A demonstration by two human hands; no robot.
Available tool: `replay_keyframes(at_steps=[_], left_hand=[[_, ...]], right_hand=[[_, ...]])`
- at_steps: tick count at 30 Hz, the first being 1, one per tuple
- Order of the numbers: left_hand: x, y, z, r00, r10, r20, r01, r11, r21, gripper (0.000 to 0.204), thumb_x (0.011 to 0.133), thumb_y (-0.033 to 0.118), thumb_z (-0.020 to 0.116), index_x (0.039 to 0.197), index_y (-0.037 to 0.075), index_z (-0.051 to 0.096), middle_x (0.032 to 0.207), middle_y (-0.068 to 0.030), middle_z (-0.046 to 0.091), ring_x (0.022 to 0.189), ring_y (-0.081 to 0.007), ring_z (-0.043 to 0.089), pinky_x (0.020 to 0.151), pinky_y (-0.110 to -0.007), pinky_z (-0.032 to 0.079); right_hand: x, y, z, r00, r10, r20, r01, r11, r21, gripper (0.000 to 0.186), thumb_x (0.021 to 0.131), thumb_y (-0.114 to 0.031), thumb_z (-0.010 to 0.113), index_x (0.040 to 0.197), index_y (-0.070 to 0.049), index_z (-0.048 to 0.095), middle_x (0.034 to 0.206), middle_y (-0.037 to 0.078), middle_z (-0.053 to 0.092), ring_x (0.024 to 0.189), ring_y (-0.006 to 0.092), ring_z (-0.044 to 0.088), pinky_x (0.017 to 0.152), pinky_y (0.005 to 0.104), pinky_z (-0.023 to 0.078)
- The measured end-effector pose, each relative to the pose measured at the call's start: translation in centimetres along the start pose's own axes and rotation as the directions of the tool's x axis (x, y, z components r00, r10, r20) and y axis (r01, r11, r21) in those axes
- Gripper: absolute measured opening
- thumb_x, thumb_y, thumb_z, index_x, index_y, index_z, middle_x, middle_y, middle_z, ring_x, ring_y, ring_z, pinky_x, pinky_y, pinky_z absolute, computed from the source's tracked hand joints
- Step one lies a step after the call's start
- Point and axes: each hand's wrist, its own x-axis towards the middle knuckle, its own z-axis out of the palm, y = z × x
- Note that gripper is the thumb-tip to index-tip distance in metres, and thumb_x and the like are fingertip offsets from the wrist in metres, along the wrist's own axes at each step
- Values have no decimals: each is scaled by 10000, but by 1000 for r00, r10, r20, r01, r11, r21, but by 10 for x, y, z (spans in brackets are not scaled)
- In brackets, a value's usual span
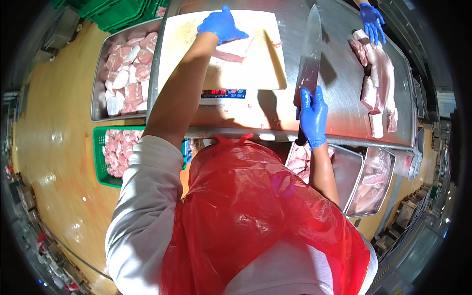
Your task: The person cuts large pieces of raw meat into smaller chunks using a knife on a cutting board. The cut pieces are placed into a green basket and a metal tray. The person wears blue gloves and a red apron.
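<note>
My left hand (221,25), in a blue glove, is on the far end of a pale pink slab of raw meat (235,50) and grips it; the hand hides part of the slab. That meat lies on a white cutting board (183,45), with a scale display (216,93) at the board's near edge. In my blue-gloved right hand (313,117) is the handle of a large knife (310,54). Its broad blade points away from me, to the right of the board and apart from the meat.
Another person's blue-gloved hand (372,22) reaches over long meat strips (381,73) on the steel table (339,105). At left stand a metal tray (96,98) of meat slices and a green crate (100,164) of meat chunks. Metal trays (346,169) stand below the table's right side.
</note>
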Motion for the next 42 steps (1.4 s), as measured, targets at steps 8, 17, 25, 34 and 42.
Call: replay_keyframes(at_steps=[8,17,25,34,42], left_hand=[[-35,-10,-11,756,637,155,-643,766,-13,984,648,347,840,1522,237,402,1498,-153,473,1314,-371,525,1072,-487,444],[-171,-66,54,819,124,-560,-446,753,-484,576,816,29,720,1361,57,537,1393,-178,555,1240,-348,576,1009,-415,490],[-229,-50,59,769,-42,-638,-424,712,-559,234,865,12,657,1098,26,642,1077,-146,689,950,-263,689,811,-360,549],[-245,-96,42,699,-363,-617,-154,766,-625,196,835,-1,643,1015,31,713,925,-130,696,767,-221,678,691,-333,538],[-214,-46,53,692,-172,-701,-262,845,-466,209,842,68,708,1045,33,677,931,-136,670,820,-304,673,734,-384,546]], right_hand=[[-3,11,7,996,-5,85,12,997,-79,244,1013,-186,592,1065,49,554,756,243,662,666,406,675,564,426,494],[-3,3,38,923,-236,305,317,914,-252,186,995,-167,604,1070,-15,526,909,241,695,818,447,676,651,507,528],[42,-75,140,723,-469,507,652,705,-278,198,992,-154,553,1147,-43,501,848,243,656,745,452,656,628,514,519],[32,-24,42,650,-209,731,699,540,-468,154,993,-198,527,1098,-92,490,891,207,674,706,433,661,601,519,524],[19,-32,-37,694,-355,626,688,583,-432,153,951,-143,599,1054,-85,501,827,193,643,669,416,651,555,496,512]])
